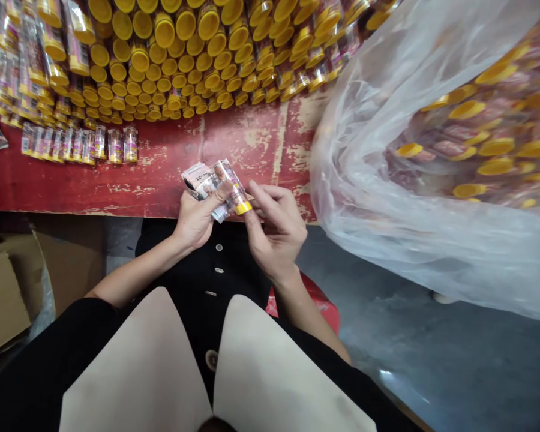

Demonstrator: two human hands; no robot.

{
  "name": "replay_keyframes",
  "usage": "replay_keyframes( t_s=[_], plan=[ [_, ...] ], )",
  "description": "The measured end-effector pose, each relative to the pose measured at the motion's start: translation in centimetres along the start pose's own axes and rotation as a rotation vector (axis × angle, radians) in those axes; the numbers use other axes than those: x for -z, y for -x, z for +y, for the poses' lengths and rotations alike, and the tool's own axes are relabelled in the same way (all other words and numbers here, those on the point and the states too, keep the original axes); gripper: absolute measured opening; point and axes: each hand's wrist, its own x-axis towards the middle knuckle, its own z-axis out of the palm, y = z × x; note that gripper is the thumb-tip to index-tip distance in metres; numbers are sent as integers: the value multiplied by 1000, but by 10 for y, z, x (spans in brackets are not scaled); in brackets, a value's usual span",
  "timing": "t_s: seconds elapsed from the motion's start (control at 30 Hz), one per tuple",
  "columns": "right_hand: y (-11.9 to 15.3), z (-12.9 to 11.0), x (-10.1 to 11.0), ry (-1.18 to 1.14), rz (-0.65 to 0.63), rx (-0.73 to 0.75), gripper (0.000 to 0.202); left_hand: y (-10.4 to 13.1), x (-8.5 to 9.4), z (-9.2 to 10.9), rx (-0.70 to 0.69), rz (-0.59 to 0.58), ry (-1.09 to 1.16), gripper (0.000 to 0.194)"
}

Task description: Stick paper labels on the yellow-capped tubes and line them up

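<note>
My left hand [198, 217] is closed around a stack of clear printed packets [201, 182], its thumb reaching over them. Against that stack leans a clear tube with a yellow cap [234, 187], its capped end pointing down and to the right. The fingers of my right hand [276, 225] are curled around the capped end, with thumb and fingertips at the yellow cap. Both hands are just over the front edge of the red table [162, 180]. The lower part of the packets is partly hidden behind my left thumb and the tube.
Many yellow-capped tubes [175, 60] are piled along the table's back. A short row of tubes [72, 144] lies in front at left. At right, a big plastic bag [364, 186] holds more tubes. Cardboard [4, 300] stands at lower left, and a red seat [319, 303] shows below.
</note>
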Motion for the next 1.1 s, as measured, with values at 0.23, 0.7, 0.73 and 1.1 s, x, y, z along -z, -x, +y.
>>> replay_keyframes(
  t_s=[0.23,0.7,0.73,1.1],
  plan=[
    [-16,2,-32,35,112,-9,20,-3,16,10,-76,52,20,39],
    [-70,40,-154,-152,9,-69,14,-19,76,43,-179,320,154,30],
    [-75,42,-166,-146,-51,-50,15,-18,81,45,-192,342,150,30],
    [-93,77,36,377,170,45,23,-25,70,46,-245,229,37,35]
  ],
)
